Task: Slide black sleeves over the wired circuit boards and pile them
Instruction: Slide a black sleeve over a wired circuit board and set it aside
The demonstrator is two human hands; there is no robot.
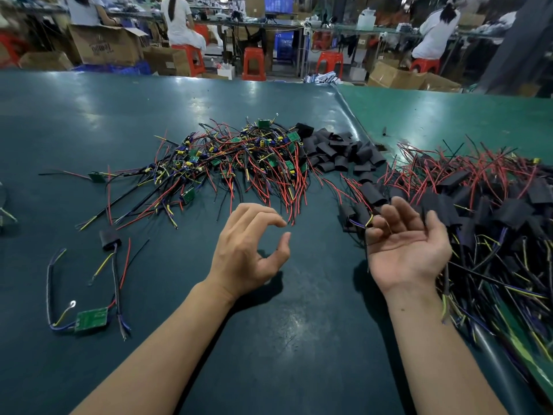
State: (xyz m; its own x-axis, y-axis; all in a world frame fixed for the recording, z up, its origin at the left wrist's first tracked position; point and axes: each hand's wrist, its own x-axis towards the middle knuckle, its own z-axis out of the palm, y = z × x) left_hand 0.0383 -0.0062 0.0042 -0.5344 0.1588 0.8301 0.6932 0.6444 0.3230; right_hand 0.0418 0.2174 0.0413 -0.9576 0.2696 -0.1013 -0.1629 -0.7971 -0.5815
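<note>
While no writing reads | hands (250,253) (407,247) empty | sleeved pile (490,211) right

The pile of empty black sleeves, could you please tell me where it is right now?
In the head view, the pile of empty black sleeves lies on the table's far centre-right, between the heap of bare wired circuit boards and the sleeved pile.

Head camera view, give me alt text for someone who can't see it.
Two bare hands hover empty over a dark green table: the left hand loosely curled, the right hand palm up beside a pile of sleeved boards. Behind them lie a tangle of bare wired circuit boards and a heap of black sleeves.
</note>
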